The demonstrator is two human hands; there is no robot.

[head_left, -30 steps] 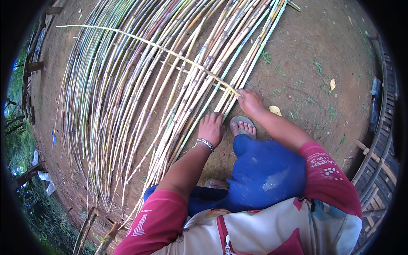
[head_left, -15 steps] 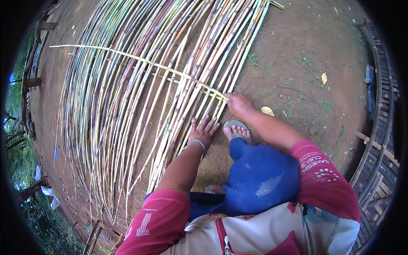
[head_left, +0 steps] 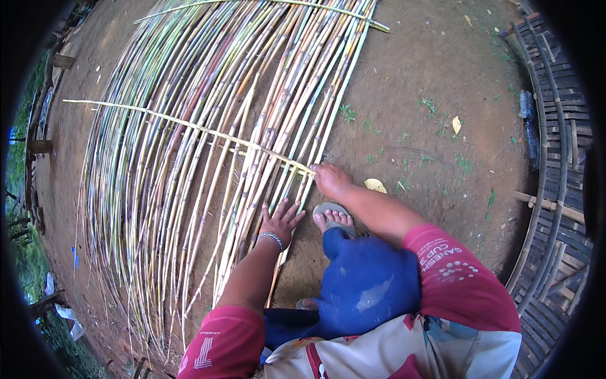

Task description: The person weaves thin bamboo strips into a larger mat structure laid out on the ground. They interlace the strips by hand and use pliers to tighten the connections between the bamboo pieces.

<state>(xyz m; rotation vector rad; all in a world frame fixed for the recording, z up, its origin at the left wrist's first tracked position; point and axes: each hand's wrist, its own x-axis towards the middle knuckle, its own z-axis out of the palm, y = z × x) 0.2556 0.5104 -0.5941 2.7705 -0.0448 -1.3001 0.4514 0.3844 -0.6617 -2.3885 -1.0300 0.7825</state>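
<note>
Many long thin bamboo canes [head_left: 196,161] lie side by side on the ground, green, tan and brown. A pale split-bamboo strip [head_left: 218,134] runs crosswise over them. My right hand [head_left: 329,180] is closed on the near right end of this strip, at the edge of the canes; its fingertips are partly hidden. My left hand [head_left: 281,225] lies with fingers spread over the rightmost canes, just nearer to me than the strip. It holds nothing.
A second crosswise cane [head_left: 328,9] lies over the far part of the row. Brown earth [head_left: 410,82] with dry leaves and grass tufts stretches to the right. A woven bamboo fence [head_left: 562,158] borders the right side. My sandalled foot [head_left: 334,218] stands beside the canes.
The view has shifted, so the canes and hands appear lower and further left, and the far crosswise cane shows more fully. Both hands keep their places on strip and canes.
</note>
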